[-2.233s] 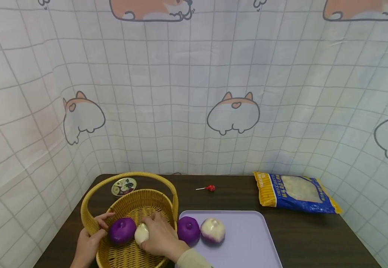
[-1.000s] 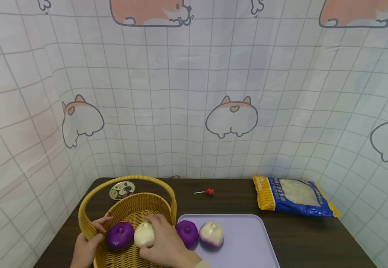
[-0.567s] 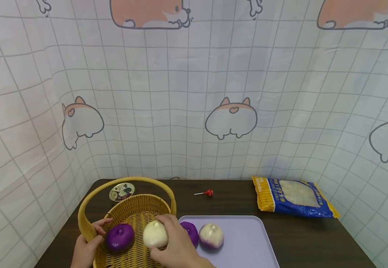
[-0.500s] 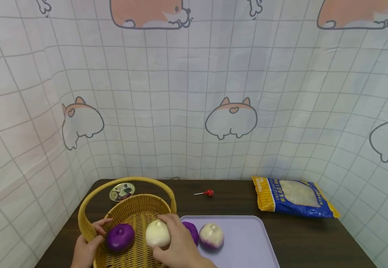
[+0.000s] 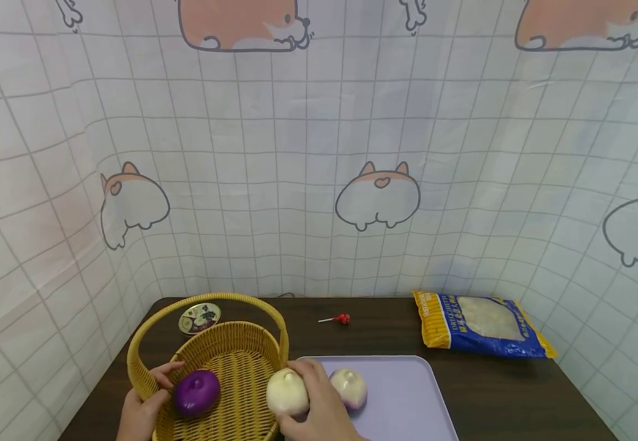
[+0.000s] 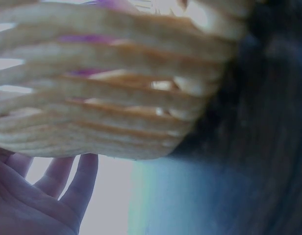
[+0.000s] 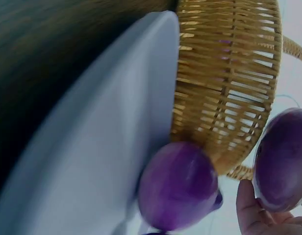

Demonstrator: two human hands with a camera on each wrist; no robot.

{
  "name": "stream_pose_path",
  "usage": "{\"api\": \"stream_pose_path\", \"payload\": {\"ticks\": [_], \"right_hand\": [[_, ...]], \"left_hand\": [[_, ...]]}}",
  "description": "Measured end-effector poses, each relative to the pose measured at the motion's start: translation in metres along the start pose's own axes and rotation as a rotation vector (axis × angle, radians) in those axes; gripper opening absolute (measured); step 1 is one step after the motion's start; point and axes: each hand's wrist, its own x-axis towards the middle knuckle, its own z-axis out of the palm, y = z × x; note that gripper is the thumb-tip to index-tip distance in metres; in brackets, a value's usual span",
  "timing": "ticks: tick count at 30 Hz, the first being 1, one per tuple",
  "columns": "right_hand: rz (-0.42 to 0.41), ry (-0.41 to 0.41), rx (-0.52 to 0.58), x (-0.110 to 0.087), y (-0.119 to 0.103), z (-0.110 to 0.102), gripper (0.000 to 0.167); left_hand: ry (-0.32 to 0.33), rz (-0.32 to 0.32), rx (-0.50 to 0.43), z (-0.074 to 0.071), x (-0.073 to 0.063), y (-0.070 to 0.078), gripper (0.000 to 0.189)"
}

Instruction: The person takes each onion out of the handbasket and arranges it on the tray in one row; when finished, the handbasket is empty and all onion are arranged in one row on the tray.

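Observation:
My right hand (image 5: 321, 407) grips a white-and-purple turnip (image 5: 287, 392), held above the right rim of a yellow wicker basket (image 5: 244, 392). The right wrist view shows the purple underside of that turnip (image 7: 283, 159) clear of the basket. At the basket's left side, by the foot of its handle, my left hand (image 5: 142, 413) holds the rim. Inside the basket, near those fingers, lies a glossy purple onion (image 5: 198, 393). Another purple onion (image 7: 178, 186) sits on the tray against the basket; in the head view my right hand hides it. A second turnip (image 5: 348, 387) rests just right of it.
The lilac tray (image 5: 401, 398) stands right of the basket. A round patterned tin (image 5: 200, 318) lies behind the basket, a red lollipop (image 5: 343, 318) at the back middle, and a blue-and-yellow pasta bag (image 5: 484, 324) at the back right. A tiled-pattern curtain hangs behind the table.
My right hand has lifted the turnip from the middle of the basket and carried it right to the rim beside the tray. The left hand keeps its hold on the basket.

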Motion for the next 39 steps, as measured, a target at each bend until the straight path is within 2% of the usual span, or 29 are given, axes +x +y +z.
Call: {"api": "stream_pose_path", "payload": {"ticks": [9,17,20,25,33,39], "right_hand": [[0.074,0.077,0.010,-0.017,0.023,-0.021,0.068],[0.174,0.122,0.064,-0.026,0.039,-0.046,0.069],[0.199,0.187,0.035,-0.029,0.045,-0.052,0.068],[0.231,0.306,0.056,-0.033,0.053,-0.060,0.068],[0.251,0.381,-0.035,-0.038,0.064,-0.074,0.068],[0.324,0.390,-0.112,-0.042,0.072,-0.086,0.070]], "left_hand": [[-0.001,-0.039,0.023,0.000,0.001,0.002,0.009],[0.003,0.038,-0.038,-0.001,0.000,-0.003,0.009],[-0.002,0.039,-0.049,0.000,-0.001,-0.001,0.008],[-0.006,0.040,-0.021,-0.001,0.000,-0.002,0.009],[0.016,0.068,-0.009,-0.001,0.001,-0.005,0.009],[0.021,0.072,0.001,-0.001,0.002,-0.006,0.010]]}}
